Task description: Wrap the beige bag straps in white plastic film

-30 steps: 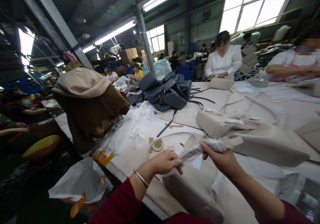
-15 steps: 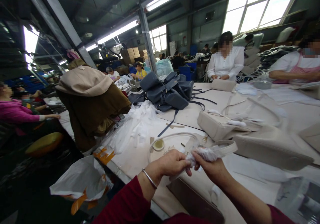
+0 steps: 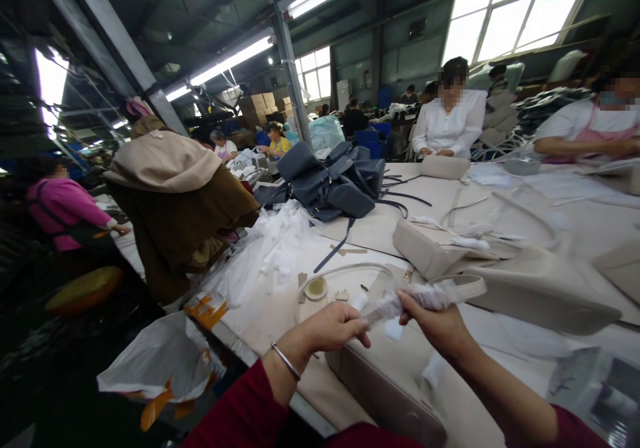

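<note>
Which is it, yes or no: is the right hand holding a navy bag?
No, the right hand grips a pale wrapped strap.

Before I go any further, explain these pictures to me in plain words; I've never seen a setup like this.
There is no machine here: a person works with two bare hands, and a camera worn on the head looks forward and down at them. It is the only view.

The right hand grips a pale strap covered in thin whitish wrapping. The left hand, with a bracelet at its wrist, pinches the wrapping's other end.

Below the hands, a pale bag lies on the table. Farther off are a heap of dark blue-grey bags, loose white strips and a small round dish. Across the table stands a co-worker in white.
</note>
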